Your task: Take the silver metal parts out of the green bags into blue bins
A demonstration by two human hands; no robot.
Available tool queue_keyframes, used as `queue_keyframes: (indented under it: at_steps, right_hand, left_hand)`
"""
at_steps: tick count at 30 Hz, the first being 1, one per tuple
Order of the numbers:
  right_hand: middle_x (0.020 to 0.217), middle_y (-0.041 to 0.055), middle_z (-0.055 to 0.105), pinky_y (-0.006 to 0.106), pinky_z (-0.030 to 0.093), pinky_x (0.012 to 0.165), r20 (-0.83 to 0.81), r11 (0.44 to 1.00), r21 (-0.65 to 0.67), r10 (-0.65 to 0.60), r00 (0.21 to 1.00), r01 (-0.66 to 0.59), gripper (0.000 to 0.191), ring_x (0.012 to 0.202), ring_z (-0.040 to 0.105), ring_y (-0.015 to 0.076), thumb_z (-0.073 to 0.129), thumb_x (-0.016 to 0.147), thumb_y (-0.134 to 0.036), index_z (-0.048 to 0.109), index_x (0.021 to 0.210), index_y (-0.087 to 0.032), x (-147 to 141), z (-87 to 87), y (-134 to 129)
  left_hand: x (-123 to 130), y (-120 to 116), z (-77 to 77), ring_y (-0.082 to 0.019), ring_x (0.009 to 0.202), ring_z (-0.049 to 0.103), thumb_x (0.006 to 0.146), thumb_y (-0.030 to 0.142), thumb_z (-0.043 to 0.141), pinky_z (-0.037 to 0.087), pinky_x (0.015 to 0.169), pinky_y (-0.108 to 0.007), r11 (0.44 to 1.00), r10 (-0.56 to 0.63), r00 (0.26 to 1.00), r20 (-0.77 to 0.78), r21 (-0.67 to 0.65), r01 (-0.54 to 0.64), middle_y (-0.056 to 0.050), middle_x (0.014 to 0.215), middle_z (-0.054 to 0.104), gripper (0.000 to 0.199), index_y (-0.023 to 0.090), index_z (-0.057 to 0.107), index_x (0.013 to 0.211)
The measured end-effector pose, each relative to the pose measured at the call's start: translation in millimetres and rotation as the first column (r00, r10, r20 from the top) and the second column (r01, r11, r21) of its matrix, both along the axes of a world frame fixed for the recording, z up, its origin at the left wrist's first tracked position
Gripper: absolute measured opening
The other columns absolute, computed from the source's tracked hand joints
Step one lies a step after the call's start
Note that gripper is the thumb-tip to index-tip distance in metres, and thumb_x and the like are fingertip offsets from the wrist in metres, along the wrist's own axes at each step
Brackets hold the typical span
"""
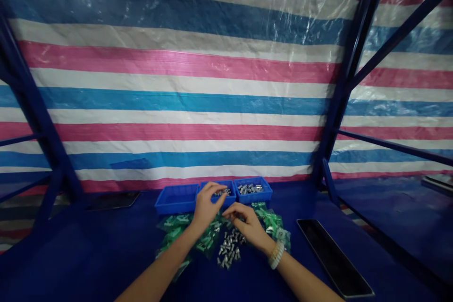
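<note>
My left hand [207, 205] reaches over the front of the middle blue bin [231, 188], which holds small metal parts. Its thumb and fingertips come near each other, and what is between them is too small to make out. Lower and to the right, my right hand [246, 222] is above a loose pile of metal parts [229, 250], its fingers curled and a pale beaded bracelet on the wrist. Clear bags with green contents [210, 240] lie beneath and beside my left hand. More such bags [272, 222] lie right of my right hand.
An empty blue bin [177, 198] stands left of the middle one; another [253, 189] with metal parts stands right. A dark flat device [334, 257] lies at the right, another [113, 200] at the back left. Blue frame posts rise on both sides before a striped sheet.
</note>
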State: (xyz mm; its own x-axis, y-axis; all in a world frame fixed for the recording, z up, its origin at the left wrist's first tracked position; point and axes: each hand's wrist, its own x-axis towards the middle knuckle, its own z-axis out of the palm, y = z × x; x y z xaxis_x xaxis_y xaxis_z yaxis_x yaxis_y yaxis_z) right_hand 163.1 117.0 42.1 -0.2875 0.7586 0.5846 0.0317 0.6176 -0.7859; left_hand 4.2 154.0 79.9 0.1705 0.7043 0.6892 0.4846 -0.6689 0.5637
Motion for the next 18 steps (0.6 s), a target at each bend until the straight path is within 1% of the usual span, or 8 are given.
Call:
queue_keyframes:
  at_steps: [2,4,7,9,11,13,16,18]
  right_hand:
    - [0.079,0.0022,0.065,0.026,0.044,0.067,-0.023,0.998,0.003,-0.065,0.998,0.065,0.026,0.072,0.059,0.0164,0.05,0.077,-0.006,0.071,0.085,-0.019,2,-1.6,3]
    - [0.078,0.0027,0.065,0.026,0.045,0.067,-0.048,0.992,0.009,-0.124,0.991,0.125,0.024,0.073,0.061,0.0169,0.05,0.079,-0.008,0.071,0.084,-0.019,4,-2.6,5]
    - [0.076,0.0025,0.066,0.026,0.046,0.066,-0.072,0.975,0.025,-0.22,0.973,0.222,0.023,0.072,0.061,0.0169,0.049,0.079,-0.008,0.07,0.081,-0.018,5,-2.9,7]
    - [0.075,0.0021,0.066,0.026,0.045,0.067,-0.064,0.96,0.05,-0.272,0.96,0.275,0.023,0.071,0.061,0.0166,0.049,0.079,-0.007,0.069,0.08,-0.019,5,-2.2,7]
    - [0.075,0.0017,0.066,0.026,0.045,0.067,-0.047,0.95,0.081,-0.298,0.953,0.301,0.022,0.07,0.061,0.0162,0.049,0.079,-0.007,0.068,0.079,-0.019,4,-1.4,5]
    - [0.075,0.0016,0.066,0.026,0.045,0.067,-0.031,0.946,0.105,-0.305,0.952,0.306,0.023,0.07,0.06,0.0159,0.049,0.079,-0.007,0.068,0.079,-0.019,3,-0.8,4]
    - [0.075,0.0017,0.065,0.026,0.046,0.068,-0.024,0.943,0.126,-0.307,0.951,0.307,0.024,0.07,0.06,0.0157,0.048,0.079,-0.006,0.068,0.079,-0.019,2,0.0,3]
    - [0.074,0.0018,0.065,0.026,0.046,0.067,-0.023,0.941,0.137,-0.311,0.95,0.311,0.024,0.07,0.06,0.0156,0.047,0.079,-0.006,0.067,0.079,-0.019,3,0.9,3]
  left_hand:
    - [-1,14,4.7,-0.022,0.089,0.062,0.078,0.021,0.068,0.047,0.08,-0.034,0.997,0.066,0.99,-0.123,-0.021,-0.069,-0.007,0.095,0.067,0.022,0.017,0.07,0.099]
    - [-4,15,7.2,-0.024,0.093,0.061,0.078,0.023,0.069,0.043,0.082,-0.036,0.994,0.082,0.953,-0.293,-0.041,-0.098,-0.006,0.096,0.069,0.02,0.02,0.071,0.097]
    - [-12,-4,4.2,-0.024,0.089,0.06,0.081,0.021,0.064,0.038,0.081,-0.036,0.995,-0.021,0.826,-0.564,-0.096,-0.041,-0.001,0.085,0.071,0.009,0.025,0.072,0.085]
    - [-17,-20,-1.5,-0.023,0.087,0.06,0.08,0.02,0.064,0.035,0.079,-0.035,0.988,-0.1,0.737,-0.668,-0.155,-0.006,0.0,0.082,0.07,0.009,0.025,0.072,0.082]
    - [-21,-31,-8.4,-0.024,0.091,0.06,0.079,0.02,0.066,0.034,0.078,-0.033,0.976,-0.167,0.69,-0.705,-0.217,0.015,-0.001,0.086,0.07,0.01,0.026,0.072,0.085]
    - [-22,-35,-14.7,-0.025,0.096,0.059,0.079,0.021,0.067,0.033,0.078,-0.033,0.961,-0.224,0.676,-0.702,-0.274,0.035,-0.001,0.092,0.07,0.013,0.027,0.072,0.089]
    - [-20,-34,-21.6,-0.025,0.101,0.058,0.078,0.02,0.068,0.034,0.079,-0.032,0.943,-0.269,0.686,-0.676,-0.329,0.046,-0.002,0.098,0.068,0.017,0.028,0.072,0.092]
    - [-18,-33,-24.4,-0.025,0.1,0.058,0.077,0.018,0.068,0.034,0.08,-0.032,0.941,-0.266,0.716,-0.646,-0.337,0.045,-0.001,0.099,0.067,0.016,0.026,0.071,0.09]
